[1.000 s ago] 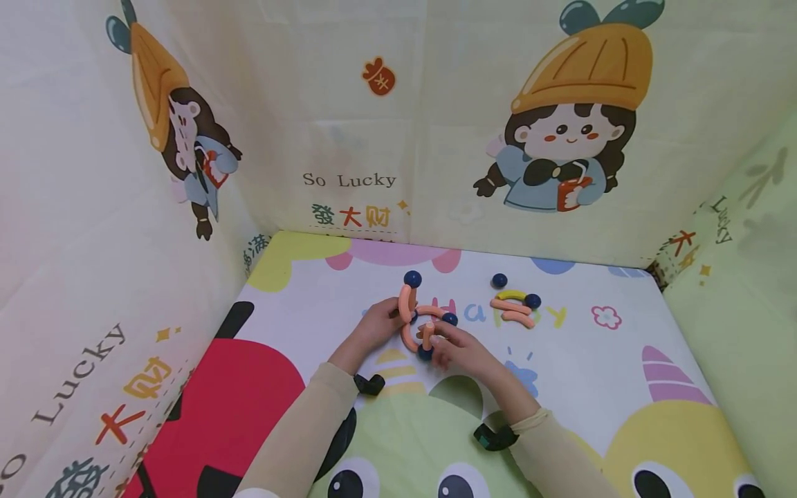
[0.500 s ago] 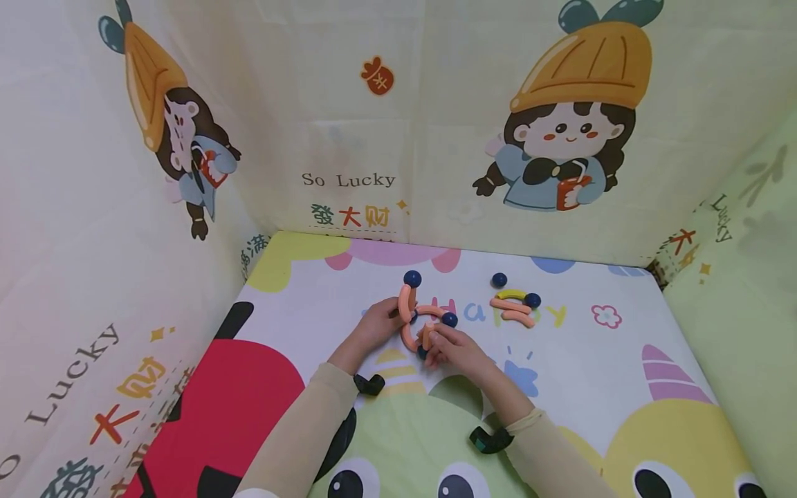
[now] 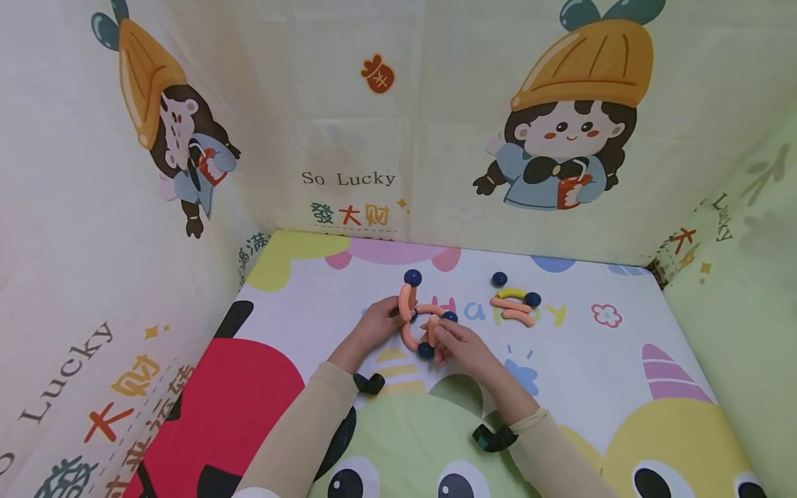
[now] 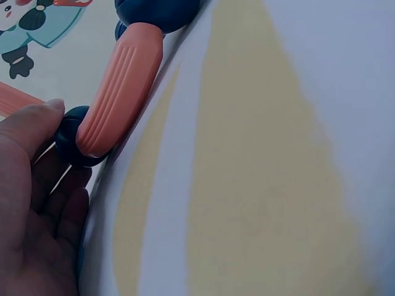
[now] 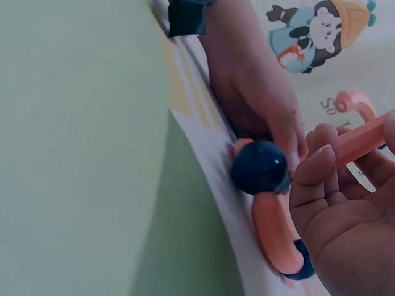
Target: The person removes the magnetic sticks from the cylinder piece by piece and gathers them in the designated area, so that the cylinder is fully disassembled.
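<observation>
A ring-like frame of curved salmon-orange rods and dark blue balls stands between the hands. My left hand [image 3: 378, 324] holds its left side; in the left wrist view the thumb and fingers pinch a blue ball [image 4: 69, 139] beside a ribbed orange rod [image 4: 126, 86]. Above that side rises another rod [image 3: 405, 302] topped by a blue ball [image 3: 412, 278]. My right hand [image 3: 465, 346] pinches an orange rod [image 5: 361, 140] between thumb and fingers. Its lower end is near the frame's front ball [image 3: 426, 351]; whether they touch cannot be told.
Right of the frame lie loose pieces: a blue ball [image 3: 499, 279], a yellow curved rod [image 3: 512, 294], another blue ball [image 3: 532, 300] and two orange rods [image 3: 517, 319]. A printed cloth covers the table [image 3: 560, 373], and printed curtains [image 3: 448, 138] enclose it on the back and sides.
My right hand dips slightly left over the front ball, then shifts back right and up with the pinched rod, uncovering that ball. The left hand stays in place.
</observation>
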`<act>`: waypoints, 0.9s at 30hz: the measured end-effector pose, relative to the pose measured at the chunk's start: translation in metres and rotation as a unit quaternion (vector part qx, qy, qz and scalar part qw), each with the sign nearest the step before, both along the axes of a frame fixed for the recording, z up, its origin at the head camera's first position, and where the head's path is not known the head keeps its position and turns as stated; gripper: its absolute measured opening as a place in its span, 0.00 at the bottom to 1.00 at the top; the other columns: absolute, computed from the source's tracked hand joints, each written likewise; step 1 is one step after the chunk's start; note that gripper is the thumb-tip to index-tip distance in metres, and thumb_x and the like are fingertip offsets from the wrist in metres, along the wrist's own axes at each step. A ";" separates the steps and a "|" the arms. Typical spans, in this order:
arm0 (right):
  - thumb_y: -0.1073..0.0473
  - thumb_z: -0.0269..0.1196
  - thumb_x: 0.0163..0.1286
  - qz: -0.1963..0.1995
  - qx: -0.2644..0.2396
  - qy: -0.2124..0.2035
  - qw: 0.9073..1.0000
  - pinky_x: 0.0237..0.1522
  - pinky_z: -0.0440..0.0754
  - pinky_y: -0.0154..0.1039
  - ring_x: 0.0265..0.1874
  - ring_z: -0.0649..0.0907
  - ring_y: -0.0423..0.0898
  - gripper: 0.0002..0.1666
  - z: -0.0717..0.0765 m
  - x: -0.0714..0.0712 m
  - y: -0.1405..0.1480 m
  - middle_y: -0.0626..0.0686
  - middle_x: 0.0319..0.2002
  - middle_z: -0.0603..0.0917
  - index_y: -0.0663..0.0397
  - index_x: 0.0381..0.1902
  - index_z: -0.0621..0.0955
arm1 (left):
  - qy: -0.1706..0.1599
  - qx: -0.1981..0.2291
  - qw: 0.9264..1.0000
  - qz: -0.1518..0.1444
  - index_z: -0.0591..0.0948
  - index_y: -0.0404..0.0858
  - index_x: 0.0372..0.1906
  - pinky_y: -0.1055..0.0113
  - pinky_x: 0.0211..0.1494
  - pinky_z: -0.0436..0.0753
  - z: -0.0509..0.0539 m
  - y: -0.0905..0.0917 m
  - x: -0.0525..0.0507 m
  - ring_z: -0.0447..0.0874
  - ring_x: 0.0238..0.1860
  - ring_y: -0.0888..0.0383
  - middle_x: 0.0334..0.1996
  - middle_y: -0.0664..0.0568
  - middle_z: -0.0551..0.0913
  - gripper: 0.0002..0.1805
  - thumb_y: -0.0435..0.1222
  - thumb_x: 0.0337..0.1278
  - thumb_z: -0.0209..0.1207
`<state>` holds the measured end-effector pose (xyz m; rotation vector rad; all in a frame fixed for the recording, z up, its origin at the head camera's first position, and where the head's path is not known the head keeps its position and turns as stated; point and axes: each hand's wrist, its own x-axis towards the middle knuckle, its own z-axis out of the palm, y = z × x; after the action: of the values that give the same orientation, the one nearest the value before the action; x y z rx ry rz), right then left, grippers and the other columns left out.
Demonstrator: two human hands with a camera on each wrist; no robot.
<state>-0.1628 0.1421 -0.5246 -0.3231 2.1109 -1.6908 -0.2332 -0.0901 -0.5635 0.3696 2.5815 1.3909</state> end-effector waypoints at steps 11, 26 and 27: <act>0.41 0.57 0.74 -0.050 0.122 0.045 0.990 0.33 0.78 0.42 0.29 0.79 0.52 0.25 0.008 -0.006 0.046 0.55 0.38 0.82 0.32 0.67 0.72 | -0.025 -0.007 1.000 0.005 0.81 0.58 0.58 0.52 0.68 0.74 0.001 0.000 0.000 0.75 0.66 0.54 0.60 0.57 0.81 0.18 0.54 0.67 0.57; 0.36 0.60 0.69 -0.132 0.211 0.090 0.964 0.27 0.77 0.37 0.29 0.77 0.50 0.23 0.003 -0.011 0.114 0.52 0.44 0.82 0.36 0.56 0.78 | -0.013 -0.004 1.000 0.007 0.82 0.57 0.55 0.53 0.69 0.73 0.001 0.001 0.000 0.75 0.66 0.53 0.59 0.56 0.82 0.16 0.53 0.66 0.59; 0.34 0.59 0.69 -0.135 0.216 0.090 0.963 0.27 0.78 0.36 0.31 0.77 0.50 0.24 0.002 -0.011 0.118 0.52 0.49 0.81 0.35 0.57 0.78 | -0.012 -0.004 1.000 0.007 0.82 0.57 0.55 0.53 0.69 0.73 0.001 0.001 0.000 0.75 0.66 0.53 0.59 0.56 0.82 0.16 0.54 0.65 0.59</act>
<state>-0.1735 0.2601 -0.5225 -0.0576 2.6874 -1.3167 -0.2333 -0.0893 -0.5621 0.3327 2.5739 1.3797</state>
